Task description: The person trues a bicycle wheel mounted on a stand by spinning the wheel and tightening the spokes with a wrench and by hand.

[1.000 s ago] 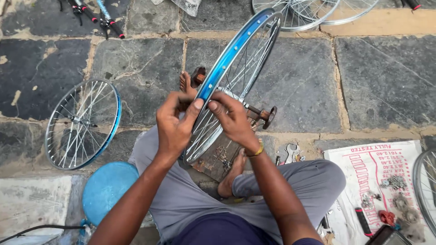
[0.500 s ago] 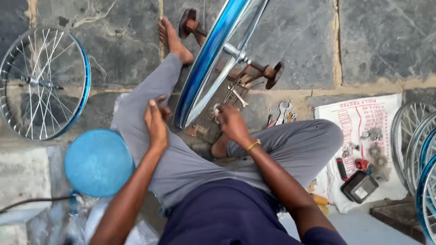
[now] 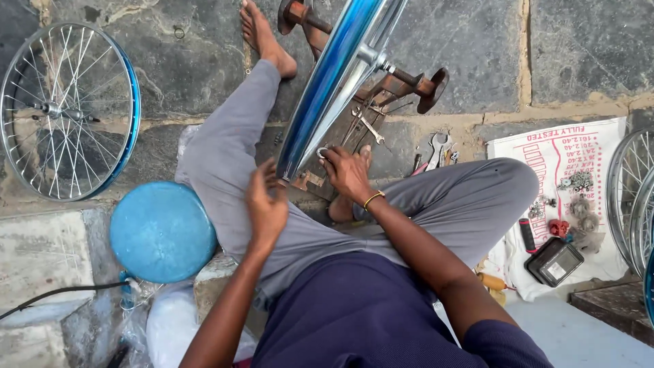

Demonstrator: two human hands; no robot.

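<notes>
A blue bicycle wheel rim (image 3: 327,75) stands upright in a rusty truing stand (image 3: 402,85) between my legs. My right hand (image 3: 346,174) rests at the lower edge of the rim, fingers curled on a small round metal tool (image 3: 321,152) against the spokes. My left hand (image 3: 266,204) hovers over my left thigh, fingers loosely apart and holding nothing, a little short of the rim. A gold bangle (image 3: 372,199) circles my right wrist.
A second spoked blue wheel (image 3: 68,112) lies flat at the left beside a round blue lid (image 3: 162,232). Wrenches (image 3: 436,150) lie on the stone by my right knee. A printed white sack (image 3: 565,197) holds small parts and a dark box; more rims (image 3: 633,204) stand at the right edge.
My view has dropped closer to my lap. My left hand came off the rim and down over my thigh; my right hand slid down to the rim's lower edge.
</notes>
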